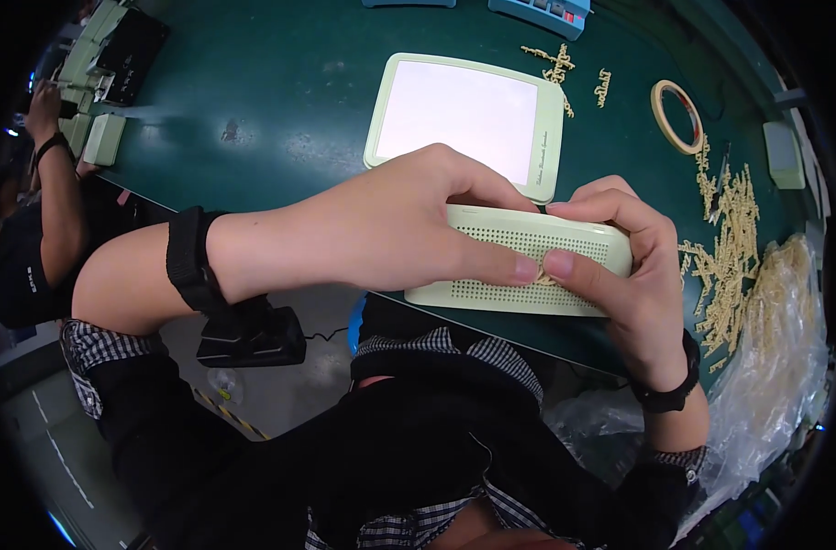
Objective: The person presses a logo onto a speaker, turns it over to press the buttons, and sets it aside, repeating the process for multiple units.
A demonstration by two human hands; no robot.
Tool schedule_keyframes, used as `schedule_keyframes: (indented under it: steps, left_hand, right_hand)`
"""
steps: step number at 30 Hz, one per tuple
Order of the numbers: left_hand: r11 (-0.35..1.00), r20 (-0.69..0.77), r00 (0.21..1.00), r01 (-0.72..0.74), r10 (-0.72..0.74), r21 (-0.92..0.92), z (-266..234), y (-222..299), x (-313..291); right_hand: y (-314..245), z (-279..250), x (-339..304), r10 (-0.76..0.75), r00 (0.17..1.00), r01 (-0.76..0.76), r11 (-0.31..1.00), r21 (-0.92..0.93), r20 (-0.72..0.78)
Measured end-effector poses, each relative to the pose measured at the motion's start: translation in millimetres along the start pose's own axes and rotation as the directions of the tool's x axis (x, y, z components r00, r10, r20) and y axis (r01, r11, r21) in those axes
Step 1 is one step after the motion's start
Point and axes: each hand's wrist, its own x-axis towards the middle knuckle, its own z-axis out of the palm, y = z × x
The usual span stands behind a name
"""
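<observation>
Both my hands grip a pale green speaker housing [491, 295] with a perforated front, tilted up over the table's near edge. My left hand [404, 220] has its thumb pressed on the grille and its fingers behind the top edge. From the right end, my right hand [638, 261] wraps around it, thumb also on the grille. Between the two thumb tips a small cream lettering piece [545, 277] shows, mostly covered. Just beyond the housing lies a flat pale green frame with a white panel [459, 115].
Cream lettering strips [734, 247] lie heaped at the right, beside a clear plastic bag [780, 339]. A tape roll [676, 116] and more lettering pieces [603, 88] lie farther back. Blue holders [546, 14] stand at the far edge. Another person's arm [55, 192] is at left.
</observation>
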Motion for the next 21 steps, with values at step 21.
schedule_keyframes:
  steps: [21]
  left_hand:
    - [0.99, 0.004, 0.991, 0.13, -0.131, 0.047, 4, 5, 18]
  right_hand:
    - [19, -12, -2, -0.097, 0.992, 0.098, 0.995, -0.014, 0.081]
